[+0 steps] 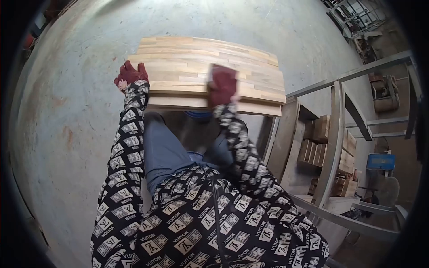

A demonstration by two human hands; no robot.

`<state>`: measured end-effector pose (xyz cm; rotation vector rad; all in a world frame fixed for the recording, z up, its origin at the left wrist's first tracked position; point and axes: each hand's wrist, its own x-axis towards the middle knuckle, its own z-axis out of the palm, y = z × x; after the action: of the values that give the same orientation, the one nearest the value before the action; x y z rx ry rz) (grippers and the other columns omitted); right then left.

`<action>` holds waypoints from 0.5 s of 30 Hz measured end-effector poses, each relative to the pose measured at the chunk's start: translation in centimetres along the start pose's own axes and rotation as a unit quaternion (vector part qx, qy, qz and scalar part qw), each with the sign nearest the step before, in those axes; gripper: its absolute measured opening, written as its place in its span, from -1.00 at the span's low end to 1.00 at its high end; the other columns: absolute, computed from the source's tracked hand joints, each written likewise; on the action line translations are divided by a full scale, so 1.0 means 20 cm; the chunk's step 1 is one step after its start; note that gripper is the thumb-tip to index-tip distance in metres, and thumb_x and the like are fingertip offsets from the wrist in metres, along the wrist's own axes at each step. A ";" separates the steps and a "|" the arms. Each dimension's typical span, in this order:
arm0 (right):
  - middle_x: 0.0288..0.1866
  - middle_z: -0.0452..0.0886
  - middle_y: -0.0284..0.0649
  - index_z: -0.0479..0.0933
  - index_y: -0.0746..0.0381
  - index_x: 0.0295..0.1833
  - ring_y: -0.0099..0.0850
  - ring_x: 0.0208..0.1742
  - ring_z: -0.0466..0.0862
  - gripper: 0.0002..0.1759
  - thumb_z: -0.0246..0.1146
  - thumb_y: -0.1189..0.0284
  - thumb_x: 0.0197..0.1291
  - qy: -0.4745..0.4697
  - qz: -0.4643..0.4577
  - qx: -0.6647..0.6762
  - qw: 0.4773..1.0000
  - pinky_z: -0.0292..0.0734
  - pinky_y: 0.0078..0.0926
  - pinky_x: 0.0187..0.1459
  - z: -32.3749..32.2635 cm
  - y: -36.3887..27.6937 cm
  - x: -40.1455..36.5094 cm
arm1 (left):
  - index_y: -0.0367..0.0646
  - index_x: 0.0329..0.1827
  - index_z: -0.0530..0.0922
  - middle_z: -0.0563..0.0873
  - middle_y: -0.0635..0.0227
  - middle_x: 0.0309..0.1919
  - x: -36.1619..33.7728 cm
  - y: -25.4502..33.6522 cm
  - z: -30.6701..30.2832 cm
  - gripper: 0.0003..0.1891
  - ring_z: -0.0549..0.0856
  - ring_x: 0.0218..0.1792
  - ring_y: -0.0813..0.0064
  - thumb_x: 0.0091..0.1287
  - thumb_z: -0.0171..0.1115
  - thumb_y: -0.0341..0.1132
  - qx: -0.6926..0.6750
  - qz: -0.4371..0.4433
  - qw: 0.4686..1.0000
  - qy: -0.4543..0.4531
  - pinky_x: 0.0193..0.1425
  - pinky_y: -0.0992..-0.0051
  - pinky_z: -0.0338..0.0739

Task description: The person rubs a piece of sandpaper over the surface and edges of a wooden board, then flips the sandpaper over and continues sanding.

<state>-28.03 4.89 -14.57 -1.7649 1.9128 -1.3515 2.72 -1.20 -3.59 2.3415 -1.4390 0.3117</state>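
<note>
A pale laminated wooden panel (187,62) lies in front of me, with another board (178,101) showing under its near edge. My left hand (130,75), in a dark red glove, is at the panel's left edge, its fingers bent and somewhat apart around the corner. On the panel's top face, right of the middle, is my right hand (222,89), also gloved and smeared by motion. Under its fingers is a flat reddish-brown piece that looks like sandpaper (225,69); the glove hides most of it.
A grey metal frame (336,134) stands at the right, close to the panel's right end. Stacked wooden pieces (313,152) lie behind its bars, with a blue box (381,161) farther right. Something blue and round (198,115) shows below the panel. Concrete floor (71,102) spreads out left.
</note>
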 end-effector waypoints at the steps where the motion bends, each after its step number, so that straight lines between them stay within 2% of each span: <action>1: 0.11 0.57 -0.07 0.47 0.26 0.19 -0.08 0.11 0.56 -0.46 0.23 0.38 0.03 -0.039 0.025 0.057 0.997 0.43 -0.15 0.17 0.28 0.12 -0.07 | -0.04 0.26 0.42 0.62 0.13 0.10 0.00 -0.01 0.01 -0.43 0.69 -0.01 0.14 0.31 0.12 0.12 -0.012 0.004 1.000 0.004 0.17 0.13 0.41; 2: 0.08 0.57 -0.07 0.48 0.25 0.17 -0.06 0.15 0.53 -0.43 0.29 0.42 -0.07 -0.023 -0.232 -0.073 0.970 0.37 -0.11 0.24 0.13 -0.33 -0.03 | -0.06 0.24 0.43 0.64 0.08 0.04 0.00 -0.02 0.02 -0.45 0.70 -0.07 0.08 0.31 0.13 0.09 -0.023 0.026 0.999 0.033 0.08 0.09 0.49; 3: 0.23 0.50 -0.11 0.46 0.19 0.20 -0.17 0.27 0.45 -0.48 0.22 0.40 0.06 -0.109 -0.273 -0.127 0.947 0.29 -0.15 0.34 -0.14 -0.79 0.02 | -0.08 0.23 0.43 0.65 0.06 0.01 0.00 -0.03 0.03 -0.46 0.70 -0.09 0.05 0.31 0.13 0.07 -0.034 0.036 0.998 0.037 0.03 0.08 0.53; 4: 0.16 0.53 -0.07 0.52 0.20 0.11 -0.06 0.27 0.44 -0.42 0.34 0.42 -0.17 -0.166 -0.249 -0.065 0.952 0.30 -0.11 0.31 -0.15 -0.85 0.06 | -0.10 0.22 0.43 0.66 0.04 -0.02 0.00 -0.04 0.03 -0.47 0.70 -0.11 0.02 0.31 0.13 0.05 -0.045 0.044 0.997 0.041 -0.02 0.06 0.56; 5: 0.16 0.54 -0.06 0.53 0.20 0.12 -0.04 0.29 0.43 -0.44 0.33 0.41 -0.14 -0.189 -0.257 -0.041 0.947 0.30 -0.09 0.30 -0.17 -0.83 0.09 | -0.13 0.19 0.45 0.67 0.01 -0.06 0.00 -0.05 0.04 -0.48 0.71 -0.15 -0.02 0.32 0.13 0.03 -0.052 0.059 0.995 0.065 -0.10 0.05 0.59; 6: 0.17 0.55 -0.06 0.54 0.19 0.12 -0.02 0.32 0.42 -0.45 0.31 0.41 -0.10 -0.212 -0.266 -0.018 0.940 0.29 -0.06 0.29 -0.21 -0.78 0.13 | -0.13 0.18 0.46 0.66 0.02 -0.04 0.00 -0.05 0.03 -0.49 0.71 -0.14 -0.01 0.31 0.14 0.03 -0.051 0.057 0.995 0.064 -0.08 0.06 0.59; 8: 0.15 0.59 -0.05 0.57 0.16 0.13 0.01 0.28 0.45 -0.48 0.28 0.44 -0.06 -0.118 -0.246 -0.046 0.961 0.32 -0.05 0.25 -0.25 -0.50 0.17 | -0.06 0.21 0.43 0.62 0.16 0.03 0.00 -0.03 0.01 -0.49 0.68 -0.07 0.14 0.31 0.14 0.04 -0.038 0.026 0.999 0.016 0.13 0.14 0.44; 11: 0.12 0.63 -0.05 0.60 0.11 0.13 0.01 0.22 0.52 -0.52 0.24 0.46 -0.01 -0.010 -0.193 -0.138 0.971 0.32 -0.08 0.29 -0.60 -0.01 0.35 | -0.06 0.19 0.43 0.62 0.18 0.01 0.00 -0.03 0.02 -0.51 0.69 -0.10 0.15 0.31 0.15 0.03 -0.040 0.034 0.998 0.029 0.09 0.15 0.46; 12: 0.11 0.63 -0.04 0.59 0.12 0.14 0.02 0.18 0.54 -0.53 0.24 0.44 0.02 0.004 -0.138 -0.189 0.972 0.36 -0.08 0.26 -0.76 0.06 0.40 | -0.06 0.19 0.43 0.62 0.18 0.01 -0.01 -0.03 0.01 -0.51 0.69 -0.10 0.15 0.31 0.15 0.03 -0.044 0.033 0.998 0.030 0.09 0.15 0.46; 14: 0.11 0.63 -0.04 0.59 0.12 0.13 0.01 0.19 0.53 -0.55 0.25 0.41 0.04 0.016 -0.066 -0.201 0.977 0.39 -0.08 0.24 -1.04 0.20 0.47 | -0.11 0.17 0.46 0.66 0.07 -0.03 -0.01 -0.02 -0.01 -0.53 0.72 -0.14 0.06 0.31 0.17 -0.01 -0.032 0.049 0.997 0.058 -0.05 0.08 0.59; 15: 0.10 0.63 -0.06 0.59 0.11 0.13 0.00 0.18 0.54 -0.56 0.23 0.43 0.05 0.034 -0.070 -0.256 0.963 0.43 -0.13 0.23 -1.09 0.32 0.48 | -0.11 0.15 0.46 0.65 0.10 -0.04 0.00 -0.01 0.00 -0.54 0.71 -0.15 0.06 0.31 0.17 -0.02 -0.022 0.043 0.997 0.052 -0.06 0.08 0.58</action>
<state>-49.84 5.83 -2.97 -2.1367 2.3773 -1.0233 2.97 -1.08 -3.72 2.1985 -1.4837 0.4140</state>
